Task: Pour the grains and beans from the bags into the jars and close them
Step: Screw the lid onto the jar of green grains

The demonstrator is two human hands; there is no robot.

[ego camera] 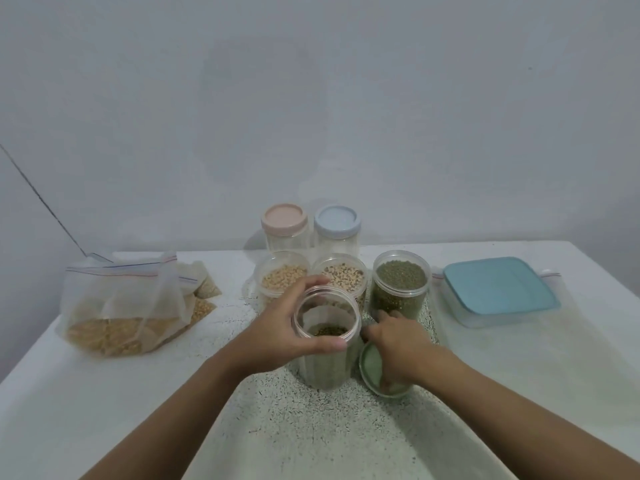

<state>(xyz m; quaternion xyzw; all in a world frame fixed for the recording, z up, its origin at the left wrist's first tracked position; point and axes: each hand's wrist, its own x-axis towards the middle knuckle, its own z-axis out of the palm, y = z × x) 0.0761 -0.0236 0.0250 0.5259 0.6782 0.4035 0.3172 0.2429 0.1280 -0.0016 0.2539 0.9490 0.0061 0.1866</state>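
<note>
1. open jar (325, 341) stands upright at the middle of a white table (104, 410), mouth up, long axis vertical, with a few dark green beans at its bottom.
2. the table top is speckled with dark flecks down its middle and meets a plain pale wall (311, 98).
3. zip bags (121, 306) slump at the left, holding tan grains.
4. a clear box with a blue lid (498, 289) lies flat at the right.
5. left hand (287, 334) grips the open jar's rim, fingers curled round the far side, thumb on the near edge.
6. right hand (398, 344), just right of that jar, curls over and holds a green lid (372, 365), which is tilted.
7. behind stand three lidless jars: green bean jar (398, 289), speckled bean jar (343, 275), pale bean jar (280, 277).
8. by the wall, a pink-lidded jar (285, 226) and a blue-lidded jar (337, 230) stand closed.
</note>
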